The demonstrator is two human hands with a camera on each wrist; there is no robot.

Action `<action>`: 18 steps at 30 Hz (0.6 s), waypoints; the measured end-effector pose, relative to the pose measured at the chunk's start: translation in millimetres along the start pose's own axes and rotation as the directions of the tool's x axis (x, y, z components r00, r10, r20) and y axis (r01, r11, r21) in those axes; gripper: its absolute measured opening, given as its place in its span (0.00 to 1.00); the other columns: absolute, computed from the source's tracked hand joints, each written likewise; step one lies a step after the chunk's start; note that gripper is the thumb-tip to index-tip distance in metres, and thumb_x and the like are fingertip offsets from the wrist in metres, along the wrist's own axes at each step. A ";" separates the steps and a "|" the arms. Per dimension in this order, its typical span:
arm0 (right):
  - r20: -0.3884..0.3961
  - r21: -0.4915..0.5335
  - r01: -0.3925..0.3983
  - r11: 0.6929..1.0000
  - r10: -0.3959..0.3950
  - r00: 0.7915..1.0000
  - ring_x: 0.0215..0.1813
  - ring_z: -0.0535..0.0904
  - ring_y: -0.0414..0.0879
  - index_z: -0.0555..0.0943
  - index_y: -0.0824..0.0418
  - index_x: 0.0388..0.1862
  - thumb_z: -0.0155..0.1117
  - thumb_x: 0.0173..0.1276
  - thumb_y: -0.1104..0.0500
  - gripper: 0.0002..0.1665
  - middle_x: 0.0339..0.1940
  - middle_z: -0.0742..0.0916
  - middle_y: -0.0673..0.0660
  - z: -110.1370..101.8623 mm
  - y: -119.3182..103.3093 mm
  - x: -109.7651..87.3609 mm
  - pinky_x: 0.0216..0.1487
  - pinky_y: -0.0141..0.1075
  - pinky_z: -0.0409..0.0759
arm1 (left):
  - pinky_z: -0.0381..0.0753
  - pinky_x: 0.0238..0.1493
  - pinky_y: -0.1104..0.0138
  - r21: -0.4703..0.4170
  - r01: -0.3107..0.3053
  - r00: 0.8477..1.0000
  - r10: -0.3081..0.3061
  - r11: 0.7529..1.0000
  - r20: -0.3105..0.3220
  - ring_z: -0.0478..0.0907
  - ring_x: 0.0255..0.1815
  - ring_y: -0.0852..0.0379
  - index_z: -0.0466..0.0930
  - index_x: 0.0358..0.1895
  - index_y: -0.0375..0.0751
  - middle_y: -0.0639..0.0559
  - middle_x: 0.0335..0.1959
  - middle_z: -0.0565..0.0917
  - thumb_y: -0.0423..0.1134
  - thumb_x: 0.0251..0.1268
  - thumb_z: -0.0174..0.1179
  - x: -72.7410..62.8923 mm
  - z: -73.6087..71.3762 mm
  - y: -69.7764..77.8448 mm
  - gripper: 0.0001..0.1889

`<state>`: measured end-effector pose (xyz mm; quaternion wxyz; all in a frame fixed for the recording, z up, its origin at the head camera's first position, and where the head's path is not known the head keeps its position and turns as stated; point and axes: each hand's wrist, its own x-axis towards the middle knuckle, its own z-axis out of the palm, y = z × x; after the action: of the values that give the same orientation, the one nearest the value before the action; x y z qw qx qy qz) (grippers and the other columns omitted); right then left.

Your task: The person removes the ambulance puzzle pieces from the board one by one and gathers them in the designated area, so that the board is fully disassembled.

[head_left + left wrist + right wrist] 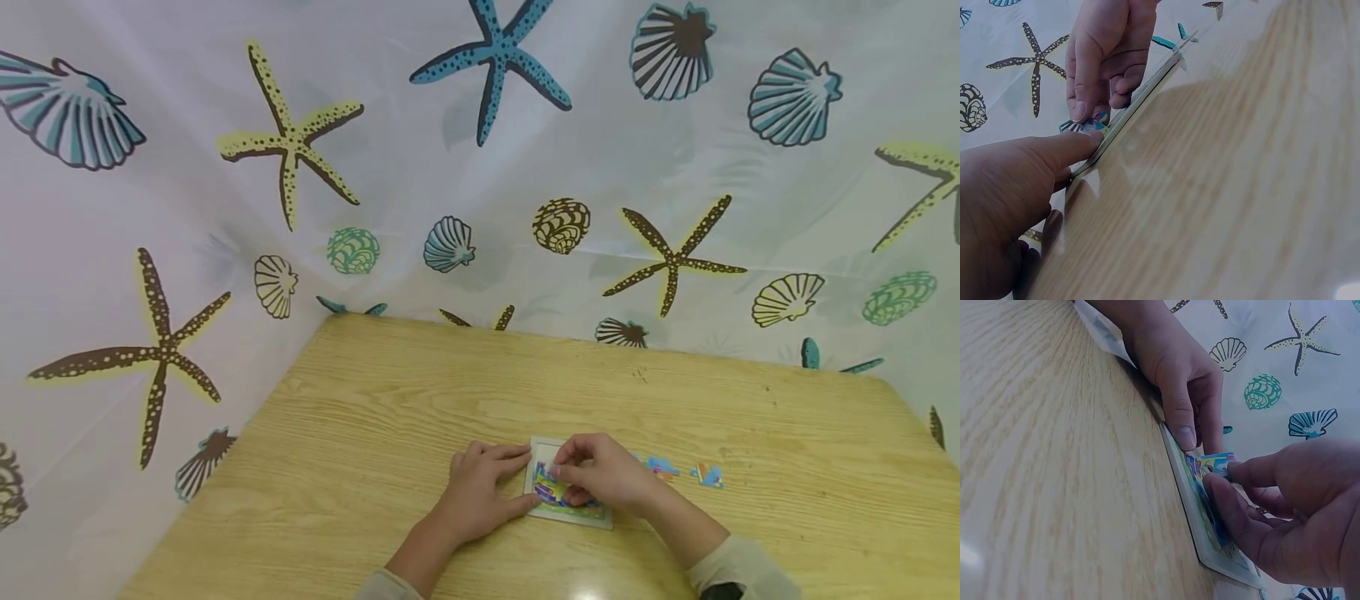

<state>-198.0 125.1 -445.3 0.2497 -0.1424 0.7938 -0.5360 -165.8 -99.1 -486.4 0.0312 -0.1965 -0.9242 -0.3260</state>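
Note:
A small picture jigsaw puzzle sits in a pale tray (570, 521) on the table, its lower part filled with colourful pieces. My right hand (611, 475) is over the tray and pinches a blue-and-yellow puzzle piece (1225, 460) between thumb and fingertips, tilted up from the picture. At the tray's left edge, my left hand (480, 492) rests with fairly straight fingers, the fingertips near the upper corner and the thumb at the lower side. The right fingers partly hide the picture in the head view.
To the right of the tray lie loose puzzle pieces, a blue and pink cluster (662, 467) and a blue and orange one (708, 476). The wood-grain table (360, 433) is bordered behind and on the left by a white curtain (480, 183) printed with shells and starfish.

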 end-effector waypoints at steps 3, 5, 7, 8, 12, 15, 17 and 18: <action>0.001 0.004 0.003 1.000 -0.003 1.000 0.30 0.84 0.44 0.78 0.69 0.45 0.63 0.73 0.60 0.11 0.37 0.83 0.59 -0.6 -1.0 0.4 0.35 0.36 0.86 | 0.56 0.47 0.61 0.001 0.000 1.000 0.000 1.000 0.001 0.67 0.53 0.57 0.77 0.66 0.46 0.59 0.68 0.77 0.58 0.59 0.69 0.2 0.4 -1.4 0.33; 0.000 0.012 0.007 1.000 -0.007 1.000 0.31 0.84 0.44 0.78 0.69 0.45 0.63 0.73 0.60 0.12 0.37 0.84 0.60 -2.3 -1.2 -0.7 0.36 0.37 0.86 | 0.56 0.47 0.61 0.003 -0.001 1.000 0.001 1.000 0.005 0.67 0.54 0.57 0.77 0.66 0.46 0.59 0.68 0.77 0.58 0.59 0.69 0.6 0.6 -0.9 0.34; -0.004 0.016 0.013 1.000 -0.013 1.000 0.31 0.84 0.44 0.78 0.70 0.46 0.63 0.73 0.61 0.12 0.37 0.84 0.60 -3.9 -1.1 -1.8 0.35 0.37 0.86 | 0.56 0.47 0.61 0.010 -0.002 1.000 0.002 1.000 0.008 0.67 0.54 0.57 0.77 0.66 0.46 0.59 0.68 0.77 0.58 0.60 0.69 0.9 0.7 -0.5 0.34; -0.005 0.022 0.013 1.000 -0.013 1.000 0.31 0.85 0.44 0.78 0.70 0.47 0.63 0.73 0.61 0.12 0.37 0.84 0.60 -4.7 -0.8 -2.1 0.36 0.36 0.86 | 0.56 0.47 0.62 0.013 -0.003 1.000 0.003 1.000 0.007 0.67 0.53 0.57 0.77 0.66 0.45 0.59 0.68 0.77 0.58 0.60 0.69 1.0 0.6 -0.3 0.33; 0.003 0.057 0.011 0.998 -0.011 1.000 0.33 0.86 0.45 0.78 0.71 0.49 0.62 0.73 0.61 0.14 0.38 0.84 0.60 -8.1 1.2 -3.3 0.37 0.36 0.86 | 0.57 0.47 0.62 0.020 -0.010 1.000 0.010 1.000 -0.004 0.67 0.53 0.57 0.78 0.65 0.45 0.58 0.67 0.78 0.57 0.59 0.69 0.5 0.5 0.6 0.33; 0.020 0.089 0.010 0.996 -0.012 1.000 0.36 0.87 0.46 0.77 0.72 0.50 0.63 0.73 0.61 0.15 0.39 0.84 0.60 -12.0 4.2 -5.1 0.40 0.36 0.86 | 0.57 0.47 0.62 0.024 -0.010 1.000 0.010 1.000 -0.011 0.68 0.53 0.57 0.78 0.65 0.45 0.57 0.67 0.78 0.57 0.59 0.69 0.3 0.7 0.9 0.33; 0.026 0.101 0.012 0.995 -0.014 1.000 0.37 0.87 0.46 0.77 0.73 0.50 0.64 0.72 0.60 0.16 0.39 0.85 0.60 -14.8 6.4 -7.5 0.41 0.36 0.86 | 0.58 0.48 0.61 0.028 -0.006 1.000 0.006 1.000 -0.010 0.68 0.53 0.57 0.78 0.65 0.45 0.57 0.67 0.78 0.57 0.59 0.69 0.5 0.5 1.1 0.33; 0.028 0.108 0.011 0.994 -0.014 0.999 0.38 0.87 0.47 0.77 0.73 0.50 0.64 0.72 0.60 0.17 0.39 0.85 0.60 -16.2 7.4 -9.1 0.42 0.36 0.86 | 0.58 0.48 0.61 0.029 -0.003 1.000 0.003 1.000 -0.009 0.68 0.53 0.57 0.78 0.65 0.46 0.57 0.67 0.78 0.57 0.59 0.69 0.6 0.3 1.3 0.33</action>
<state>-199.0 145.1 -445.0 0.2652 -0.1415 0.7590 -0.5776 -165.8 -97.8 -485.8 0.0387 -0.1960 -0.9285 -0.3131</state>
